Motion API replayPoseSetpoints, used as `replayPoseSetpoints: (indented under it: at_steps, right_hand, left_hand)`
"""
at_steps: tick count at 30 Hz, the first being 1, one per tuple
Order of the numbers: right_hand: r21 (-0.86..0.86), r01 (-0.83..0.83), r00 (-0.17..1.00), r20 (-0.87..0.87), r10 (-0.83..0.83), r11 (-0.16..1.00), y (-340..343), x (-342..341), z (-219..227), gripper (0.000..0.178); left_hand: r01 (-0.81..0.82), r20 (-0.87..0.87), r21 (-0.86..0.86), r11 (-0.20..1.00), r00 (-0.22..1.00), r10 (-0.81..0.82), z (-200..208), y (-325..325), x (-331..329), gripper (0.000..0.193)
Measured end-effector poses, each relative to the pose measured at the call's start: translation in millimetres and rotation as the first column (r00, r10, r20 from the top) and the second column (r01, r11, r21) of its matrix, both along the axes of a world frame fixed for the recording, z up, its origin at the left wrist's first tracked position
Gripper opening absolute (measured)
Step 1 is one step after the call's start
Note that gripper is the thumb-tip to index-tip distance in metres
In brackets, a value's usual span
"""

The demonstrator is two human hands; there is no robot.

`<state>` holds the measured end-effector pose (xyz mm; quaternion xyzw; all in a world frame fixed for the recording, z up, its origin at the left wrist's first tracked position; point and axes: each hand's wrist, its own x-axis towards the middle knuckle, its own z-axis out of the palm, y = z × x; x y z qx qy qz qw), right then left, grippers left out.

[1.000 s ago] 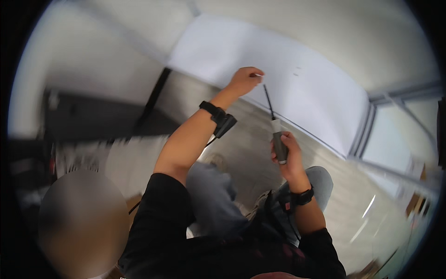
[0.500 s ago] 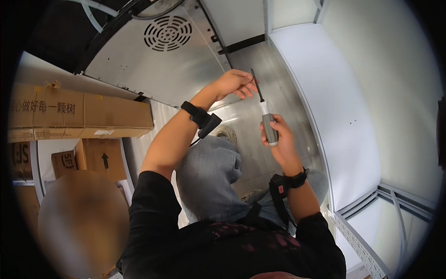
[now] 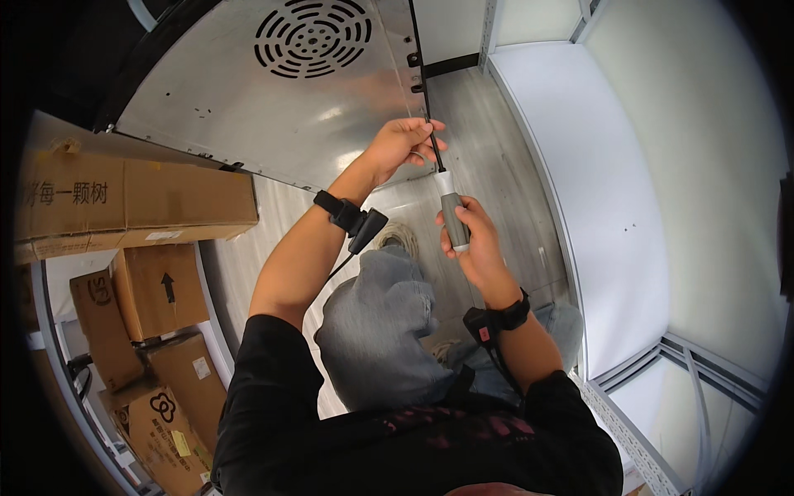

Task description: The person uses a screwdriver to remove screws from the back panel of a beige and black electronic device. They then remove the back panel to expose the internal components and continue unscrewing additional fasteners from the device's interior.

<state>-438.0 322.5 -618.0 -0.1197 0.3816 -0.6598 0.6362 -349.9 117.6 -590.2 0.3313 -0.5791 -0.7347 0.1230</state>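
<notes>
A long white shelf (image 3: 612, 207) fills the right side, its left edge bowing down the view. A perforated metal panel (image 3: 223, 107) with a round slotted vent (image 3: 313, 41) spans the upper left. Between the panel's right edge and the shelf's left edge runs a strip of grey floor (image 3: 488, 124), widening toward the person's knees. Farther left, a long cardboard box (image 3: 157, 198) lies near the panel's lower edge, with smaller cartons (image 3: 161, 289) on a rack beneath it.

The right hand (image 3: 473, 236) is wrapped around the handle of a screwdriver (image 3: 447, 183), gripping it with the thumb along the side. The tool stands over the panel's lower right corner, well apart from the shelf edge, shaft pointing away from the person. The left hand (image 3: 403, 145) has its thumb and half-curled fingers at the shaft near the tip; whether they pinch it firmly, or hold something small, I cannot tell.

Large dark characters mark the long box; the cartons bear a black arrow (image 3: 169, 287), a looped emblem (image 3: 163, 405), a white label (image 3: 201, 368) and a yellow sticker (image 3: 180, 444).
</notes>
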Motion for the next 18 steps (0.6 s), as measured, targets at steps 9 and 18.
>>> replayPoseSetpoints:
  at_steps: [9,18]
  right_hand:
    - [0.021,0.005,0.998,0.061,-0.007,1.0,0.6,9.0,1.3,0.027]
    - [0.04,0.016,0.991,0.134,-0.021,0.999,1.8,11.4,-5.6,0.026]
  left_hand:
    - [0.028,-0.073,-0.018,0.999,0.997,-0.029,-2.1,-1.4,9.2,0.028]
    - [0.006,-0.082,-0.009,1.0,0.997,-0.007,-11.9,0.5,11.7,0.03]
